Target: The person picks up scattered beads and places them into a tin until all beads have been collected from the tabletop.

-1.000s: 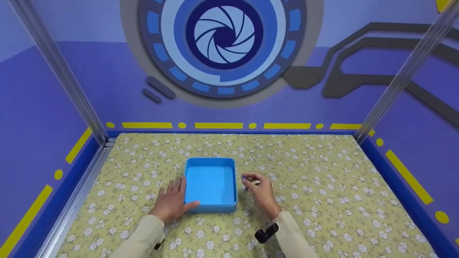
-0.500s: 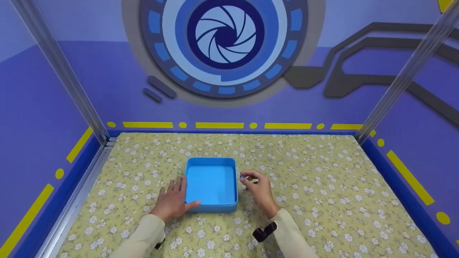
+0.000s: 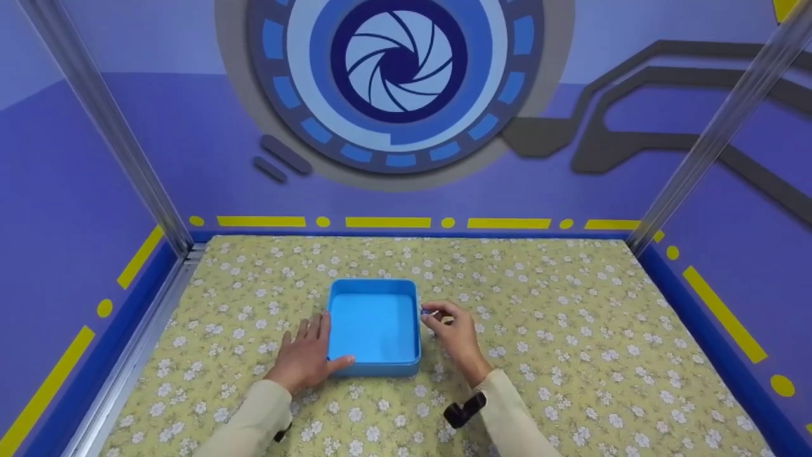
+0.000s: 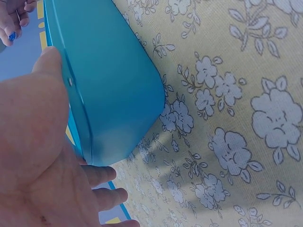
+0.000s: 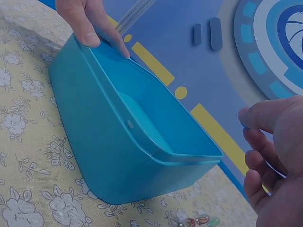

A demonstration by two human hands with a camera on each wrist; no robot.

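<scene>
A square blue box (image 3: 374, 369) with no lid stands on the flowered cloth. My left hand (image 3: 303, 358) lies at its front left corner, fingers straight along the left wall and thumb over the front rim. In the left wrist view the thumb (image 4: 49, 61) crosses the box's edge. My right hand (image 3: 455, 330) hovers just outside the right wall, pinching a small glossy blue bead (image 3: 425, 311) between thumb and index finger. Fingertips cover most of the bead; a bit of its blue surface also shows in the left wrist view, held near the far rim.
Several small shiny beads (image 5: 201, 221), red, clear and green, lie on the cloth (image 3: 571, 330) beside the box, below my right hand. Purple printed walls (image 3: 406, 203) and metal posts (image 3: 704, 127) enclose the table at the back and sides.
My right hand has shifted slightly left, bringing the blue bead closer to the box's right wall. The left hand and the box keep their places.
</scene>
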